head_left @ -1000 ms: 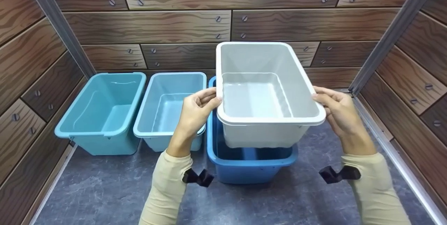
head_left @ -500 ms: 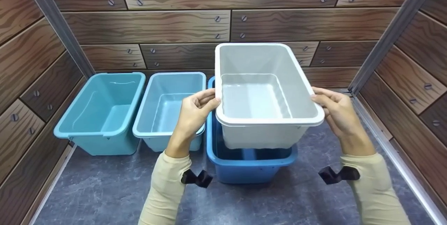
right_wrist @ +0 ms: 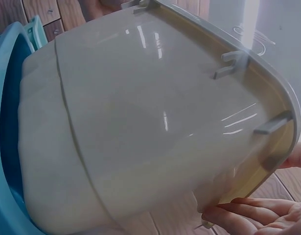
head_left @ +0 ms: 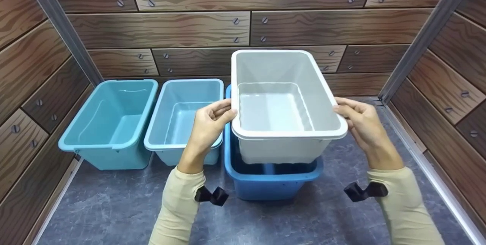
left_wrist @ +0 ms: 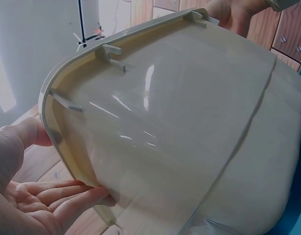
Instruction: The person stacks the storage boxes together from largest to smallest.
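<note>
A light grey plastic bin (head_left: 284, 148) is held level by both hands over a darker blue bin (head_left: 265, 186), its base partly inside that bin's opening. My left hand (head_left: 207, 127) pinches the left rim, thumb on top and fingers beneath. On the opposite side my right hand (head_left: 362, 125) grips the right rim in the same way. The left wrist view shows the grey bin's outer wall (left_wrist: 179, 98) with the fingers under its lip. Much of the blue bin's inside is hidden by the grey one.
To the left stand a light blue bin (head_left: 178, 123) and a teal bin (head_left: 110, 123), side by side on the dark grey floor (head_left: 133, 207). Wood-patterned walls (head_left: 243, 28) enclose the space, with metal posts (head_left: 429, 28) at the corners.
The grey bin has moved slightly down and to the left, both hands going with it. The other bins have stayed where they were.
</note>
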{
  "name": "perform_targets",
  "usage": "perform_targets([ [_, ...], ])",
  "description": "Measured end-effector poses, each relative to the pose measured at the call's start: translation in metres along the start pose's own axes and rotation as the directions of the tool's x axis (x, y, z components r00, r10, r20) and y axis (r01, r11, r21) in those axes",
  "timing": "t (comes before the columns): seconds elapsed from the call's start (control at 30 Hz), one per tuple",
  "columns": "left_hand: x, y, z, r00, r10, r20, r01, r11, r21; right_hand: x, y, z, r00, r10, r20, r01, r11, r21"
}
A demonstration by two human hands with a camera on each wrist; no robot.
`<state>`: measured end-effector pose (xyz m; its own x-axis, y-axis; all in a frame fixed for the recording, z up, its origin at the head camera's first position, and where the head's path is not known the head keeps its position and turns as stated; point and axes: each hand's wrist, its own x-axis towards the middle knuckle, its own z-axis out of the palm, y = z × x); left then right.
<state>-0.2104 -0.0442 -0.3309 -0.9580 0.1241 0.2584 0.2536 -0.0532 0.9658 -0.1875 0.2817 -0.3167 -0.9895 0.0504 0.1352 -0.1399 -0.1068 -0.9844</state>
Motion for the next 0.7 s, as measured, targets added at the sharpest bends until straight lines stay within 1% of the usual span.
perform_targets([
  [0.1, 0.0, -0.001, -0.001, 1.0, 0.002, 0.001, -0.002, 1.0, -0.001, 0.0, 0.001, 0.0, 1.0, -0.003, 0.013, 0.003, 1.0, 0.003],
  [0.27, -0.002, -0.004, -0.003, 1.0, -0.001, 0.005, 0.001, 1.0, 0.0, 0.0, 0.003, 0.001, 0.999, -0.015, 0.042, 0.015, 1.0, -0.019],
  [0.37, -0.002, -0.006, -0.005, 1.0, -0.004, 0.013, 0.004, 1.0, 0.006, 0.0, 0.005, 0.001, 0.999, -0.014, 0.044, 0.015, 0.999, -0.039],
  [0.57, -0.002, -0.009, -0.006, 1.0, -0.013, 0.016, 0.013, 0.999, 0.042, 0.001, 0.01, 0.001, 0.999, 0.01, 0.042, -0.008, 0.999, -0.034],
  [0.7, -0.002, -0.011, -0.006, 1.0, -0.007, 0.022, 0.006, 0.999, 0.052, 0.001, 0.012, 0.0, 0.999, 0.01, 0.043, -0.008, 0.999, -0.041],
])
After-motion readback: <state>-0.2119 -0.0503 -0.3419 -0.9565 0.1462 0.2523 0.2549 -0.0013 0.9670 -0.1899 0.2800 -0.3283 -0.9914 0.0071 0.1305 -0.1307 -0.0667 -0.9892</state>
